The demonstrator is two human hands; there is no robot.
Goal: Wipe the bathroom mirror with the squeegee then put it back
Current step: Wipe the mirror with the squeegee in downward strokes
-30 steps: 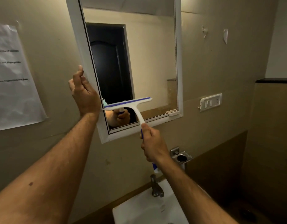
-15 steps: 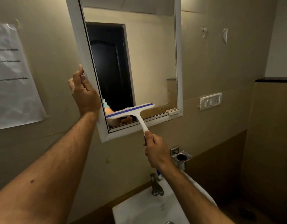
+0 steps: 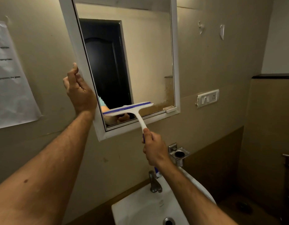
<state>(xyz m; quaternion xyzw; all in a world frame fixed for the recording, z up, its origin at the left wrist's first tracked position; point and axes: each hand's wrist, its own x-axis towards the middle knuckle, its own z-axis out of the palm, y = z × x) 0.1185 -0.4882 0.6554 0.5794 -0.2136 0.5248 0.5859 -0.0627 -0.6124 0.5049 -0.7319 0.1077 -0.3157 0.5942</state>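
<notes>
A white-framed mirror (image 3: 176, 65) hangs tilted on the beige wall. The white squeegee (image 3: 132, 109), with a blue rubber strip along its blade, lies flat against the lower part of the glass, close to the bottom frame. My right hand (image 3: 154, 149) is closed around its handle below the frame. Holding the mirror's left frame edge is my left hand (image 3: 79, 92), fingers curled around the rim. The glass reflects a dark door and my hand.
A white sink (image 3: 140, 210) with a metal tap (image 3: 154, 182) sits below the mirror. A steel holder (image 3: 178, 154) is fixed to the wall right of my hand. A switch plate (image 3: 208, 98) and a paper notice (image 3: 10, 78) flank the mirror.
The squeegee has slid down the glass toward the bottom frame, and my right hand moved down with it. My left hand stayed on the frame.
</notes>
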